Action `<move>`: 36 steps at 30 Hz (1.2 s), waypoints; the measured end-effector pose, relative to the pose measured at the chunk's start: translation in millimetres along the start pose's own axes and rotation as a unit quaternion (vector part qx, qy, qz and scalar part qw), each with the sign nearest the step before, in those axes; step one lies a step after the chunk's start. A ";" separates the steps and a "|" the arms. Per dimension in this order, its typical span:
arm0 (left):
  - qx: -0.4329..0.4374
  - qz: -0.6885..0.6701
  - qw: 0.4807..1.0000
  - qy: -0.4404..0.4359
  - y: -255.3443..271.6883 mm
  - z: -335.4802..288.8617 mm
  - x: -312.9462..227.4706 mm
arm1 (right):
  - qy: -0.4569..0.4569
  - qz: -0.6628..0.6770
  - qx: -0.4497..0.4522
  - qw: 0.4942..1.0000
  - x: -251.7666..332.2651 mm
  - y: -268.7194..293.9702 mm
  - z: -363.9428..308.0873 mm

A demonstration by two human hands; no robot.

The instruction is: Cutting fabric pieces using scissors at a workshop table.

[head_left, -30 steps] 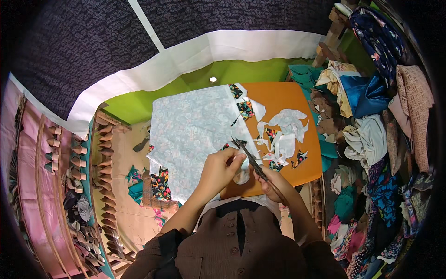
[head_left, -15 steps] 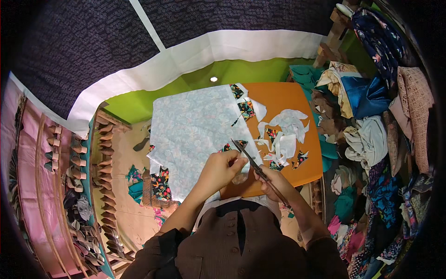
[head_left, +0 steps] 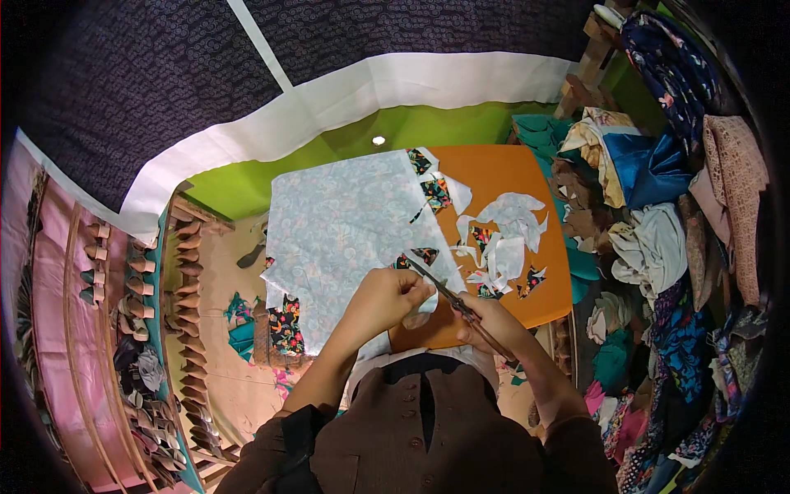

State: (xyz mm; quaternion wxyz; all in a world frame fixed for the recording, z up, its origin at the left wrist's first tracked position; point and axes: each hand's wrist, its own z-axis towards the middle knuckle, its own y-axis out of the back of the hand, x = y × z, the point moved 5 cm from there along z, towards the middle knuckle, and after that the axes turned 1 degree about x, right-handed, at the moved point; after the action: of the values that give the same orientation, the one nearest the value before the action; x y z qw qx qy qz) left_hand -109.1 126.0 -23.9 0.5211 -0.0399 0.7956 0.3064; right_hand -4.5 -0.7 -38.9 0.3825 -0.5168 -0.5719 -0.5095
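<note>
A large sheet of pale-backed fabric [head_left: 341,218] covers the left and middle of an orange table [head_left: 543,247]. Its black floral face shows at folded edges. My left hand [head_left: 380,303] pinches the near right edge of the sheet, thumb against fingers. In my right hand [head_left: 492,323] is a pair of dark metal scissors [head_left: 444,292], with the blades pointing up and left over the cloth just beyond my left fingertips. Cut white scraps [head_left: 504,257] and small floral pieces [head_left: 532,281] lie to the right of the scissors.
Shoes [head_left: 189,329] line racks on the left. Heaped cloth [head_left: 654,247] fills the right side. Dark patterned fabric with a white border [head_left: 329,107] hangs across the far side. Scraps [head_left: 240,337] lie on the floor at left.
My left hand has shifted slightly left and down, still pinching the fabric. The scissor tips have moved slightly down and left. The sheet and scraps look much the same.
</note>
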 end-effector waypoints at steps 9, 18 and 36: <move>0.013 0.025 1.000 -0.001 2.1 -0.2 -4.4 | -0.043 -0.043 0.006 0.998 -9.8 6.1 -6.4; 0.025 0.072 0.997 -0.032 0.4 2.7 -4.1 | -0.008 -0.057 0.007 0.998 -9.3 3.3 -2.8; -0.107 -0.092 0.988 -0.058 -14.3 2.0 -11.3 | 0.019 0.062 0.004 0.998 -32.4 3.7 -2.0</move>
State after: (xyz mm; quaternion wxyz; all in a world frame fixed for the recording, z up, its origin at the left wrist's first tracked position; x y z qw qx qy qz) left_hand -96.9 112.6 -21.1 0.5854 -0.1501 0.7196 0.3420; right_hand 4.6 -9.4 -69.1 0.4262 -0.5401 -0.5332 -0.4923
